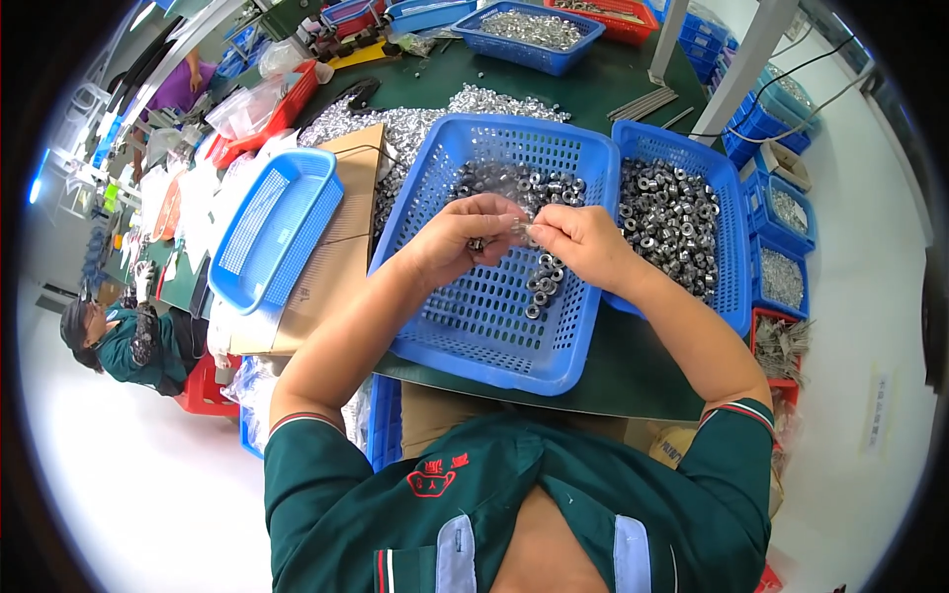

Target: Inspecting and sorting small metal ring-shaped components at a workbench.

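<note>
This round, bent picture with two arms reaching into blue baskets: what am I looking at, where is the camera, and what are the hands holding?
No machine is here. A person wears a wide-angle camera on the head that looks down, so straight edges bend and the forearms enter from below.

The left hand and right hand meet over a blue slotted basket on a dark green table. Together they pinch a small clear plastic bag; what is inside is too small to tell. Small metal rings lie in the basket below.

To the right, a second blue basket is full of such rings. To the left, an empty-looking blue basket rests on a cardboard box. Another person sits at far left.
</note>
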Motion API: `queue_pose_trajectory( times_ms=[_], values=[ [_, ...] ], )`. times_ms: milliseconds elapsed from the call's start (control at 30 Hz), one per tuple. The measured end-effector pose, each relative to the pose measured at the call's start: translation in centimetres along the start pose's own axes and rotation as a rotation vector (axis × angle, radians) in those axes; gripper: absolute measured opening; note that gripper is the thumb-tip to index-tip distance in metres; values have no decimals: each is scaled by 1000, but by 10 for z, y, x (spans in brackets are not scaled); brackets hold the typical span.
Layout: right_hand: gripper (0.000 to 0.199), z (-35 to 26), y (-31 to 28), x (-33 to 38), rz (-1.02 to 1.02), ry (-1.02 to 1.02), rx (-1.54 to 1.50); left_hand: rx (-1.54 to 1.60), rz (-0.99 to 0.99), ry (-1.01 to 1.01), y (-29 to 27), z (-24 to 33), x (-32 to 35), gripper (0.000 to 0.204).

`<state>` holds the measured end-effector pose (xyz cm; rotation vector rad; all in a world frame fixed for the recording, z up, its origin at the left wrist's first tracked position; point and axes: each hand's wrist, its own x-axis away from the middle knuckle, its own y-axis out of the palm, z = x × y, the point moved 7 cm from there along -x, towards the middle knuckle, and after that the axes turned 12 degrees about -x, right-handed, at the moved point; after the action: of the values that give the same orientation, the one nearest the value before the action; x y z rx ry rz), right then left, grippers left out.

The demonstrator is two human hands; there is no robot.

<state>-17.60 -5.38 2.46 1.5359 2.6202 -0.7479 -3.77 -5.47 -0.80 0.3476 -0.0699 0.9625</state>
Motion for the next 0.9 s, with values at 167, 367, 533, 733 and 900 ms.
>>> queue_pose_trajectory(
  times_ms=[167, 367, 533, 733, 900],
  values=[
    [20, -8, 1, 4, 46, -127, 153, -38, -13, 42, 3, -4, 0, 15],
    [16, -36, 10, 15, 101, -514, 505, 60, -57, -77, 2, -11, -2, 15],
    [18, -33, 5, 13, 171, -486, 496, 57, -39, -43, 5, -1, -5, 15],
    [23, 6, -11, -1, 100, -65, -215, -242, 73, 150, 10, 22, -9, 13],
    [30, 13, -4, 5, -89, 439, -895, -494, 78, 197, 19, 46, -11, 18]
  ],
)
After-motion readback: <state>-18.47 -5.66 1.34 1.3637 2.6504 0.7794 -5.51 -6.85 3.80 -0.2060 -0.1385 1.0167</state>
